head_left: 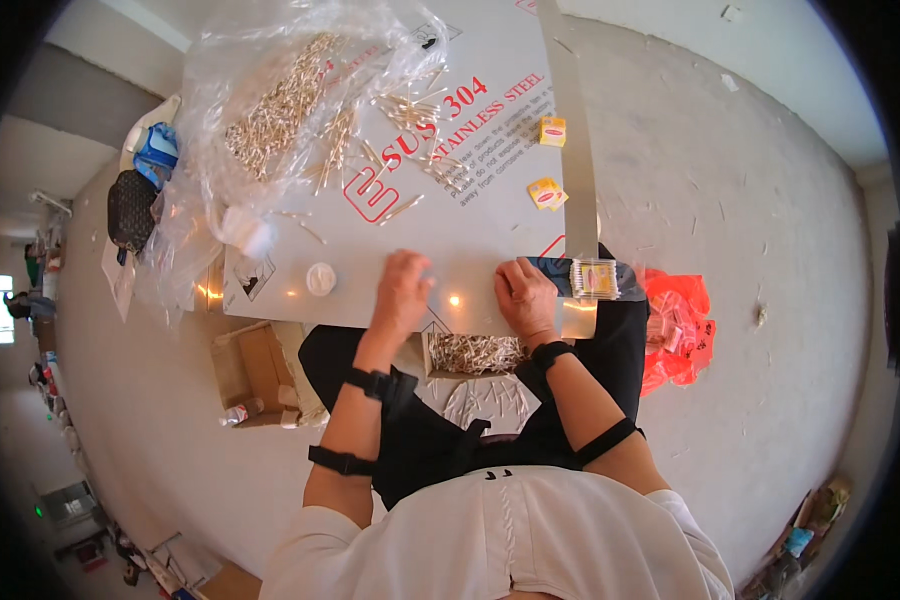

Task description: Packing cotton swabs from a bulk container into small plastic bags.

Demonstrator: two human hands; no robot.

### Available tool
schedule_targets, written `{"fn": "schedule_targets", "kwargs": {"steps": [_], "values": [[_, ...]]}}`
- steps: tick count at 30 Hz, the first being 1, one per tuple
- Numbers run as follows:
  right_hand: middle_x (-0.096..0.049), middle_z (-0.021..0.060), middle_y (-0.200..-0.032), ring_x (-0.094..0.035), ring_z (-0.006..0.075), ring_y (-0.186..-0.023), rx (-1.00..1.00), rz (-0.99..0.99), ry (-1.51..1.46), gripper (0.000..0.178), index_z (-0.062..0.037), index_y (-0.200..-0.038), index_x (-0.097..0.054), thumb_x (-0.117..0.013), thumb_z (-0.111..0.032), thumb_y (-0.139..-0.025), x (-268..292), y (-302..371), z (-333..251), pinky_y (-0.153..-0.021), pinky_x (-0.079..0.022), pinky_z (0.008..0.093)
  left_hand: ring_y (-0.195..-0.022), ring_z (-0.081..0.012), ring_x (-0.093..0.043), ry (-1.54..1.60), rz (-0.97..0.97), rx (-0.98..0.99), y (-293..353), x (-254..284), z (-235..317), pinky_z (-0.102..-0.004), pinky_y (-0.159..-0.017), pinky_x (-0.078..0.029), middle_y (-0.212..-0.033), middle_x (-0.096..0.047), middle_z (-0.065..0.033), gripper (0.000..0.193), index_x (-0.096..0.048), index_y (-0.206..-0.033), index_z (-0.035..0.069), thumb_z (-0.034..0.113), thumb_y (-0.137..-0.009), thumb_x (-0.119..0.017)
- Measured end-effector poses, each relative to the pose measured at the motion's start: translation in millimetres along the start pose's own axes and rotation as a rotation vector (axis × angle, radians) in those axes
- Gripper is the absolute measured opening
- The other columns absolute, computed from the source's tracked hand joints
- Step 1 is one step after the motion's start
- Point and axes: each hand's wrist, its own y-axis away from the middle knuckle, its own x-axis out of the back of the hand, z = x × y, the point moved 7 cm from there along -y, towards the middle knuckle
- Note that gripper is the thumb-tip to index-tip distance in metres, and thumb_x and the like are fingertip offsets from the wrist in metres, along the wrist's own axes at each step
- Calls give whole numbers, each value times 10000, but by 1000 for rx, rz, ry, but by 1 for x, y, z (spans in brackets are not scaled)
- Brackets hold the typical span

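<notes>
My left hand (pixel 402 292) is over the near part of the metal-coloured table (pixel 340 235), its fingers curled and smeared by motion. What it holds, if anything, does not show. To its right, my right hand (pixel 528 298) rests near the table's front edge with fingers closed; what is in them is hidden. Against that hand lies a dark, shiny strip (pixel 550 268), with a flat pack of cotton swabs (pixel 595 279) bearing a yellow label on it. A small round white container (pixel 321 279) stands left of my left hand.
A clear plastic bag (pixel 195 205) with a heap of cotton swabs (pixel 280 105) covers the far left; loose swabs (pixel 410 110) spill from it. Yellow cards (pixel 546 194) lie at the right. Below are a box of swabs (pixel 475 352), a cardboard box (pixel 260 365) and a red bag (pixel 685 325).
</notes>
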Motion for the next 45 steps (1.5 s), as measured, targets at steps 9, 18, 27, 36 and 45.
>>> {"fn": "schedule_targets", "kwargs": {"steps": [9, 18, 27, 36, 45], "values": [[-543, 65, -730, -600, 283, -654, -20, -8, -2, 91, -100, -787, -562, -644, -117, -821, 0, -2, 0, -549, -474, 397, -1091, -336, -492, -202, 291, 61, -80, 25, -72, -465, -919, -412, -1133, -558, -101, 420, -597, -1087, 110, 53, -702, -754], [-539, 62, -733, -597, 278, -651, -34, -32, -13, 97, -98, -804, -563, -660, -97, -804, 0, -2, 2, -551, -476, 391, -1092, -280, -480, -182, 74, 14, -178, 15, -71, -450, -912, -398, -1056, -585, -25, 186, -693, -880, 169, 106, -713, -746], [-564, 73, -738, -609, 279, -651, -53, -44, -81, 85, -87, -819, -580, -664, -99, -813, 2, -1, 2, -570, -491, 373, -1077, -269, -489, -230, -77, 22, -196, 12, -62, -426, -895, -396, -1020, -608, -8, 62, -695, -703, 155, 122, -699, -748], [-637, 102, -806, -579, 114, -645, -528, 58, -844, 303, 6, -1159, -599, -608, -207, -945, 9, -32, 11, -613, -485, 302, -1010, -258, -491, 40, -634, -85, -112, 11, 18, -366, -921, -409, -933, -572, -41, 89, -642, -735, 73, 75, -697, -723], [-598, 37, -602, -481, 66, -513, -762, -395, -1150, 153, 27, -825, -705, -655, -108, -878, 2, 8, -22, -473, -360, 219, -864, -197, -600, 431, -176, 128, -54, 44, 45, -328, -789, -459, -889, -653, -53, 73, -686, -834, 40, 98, -811, -649]]}}
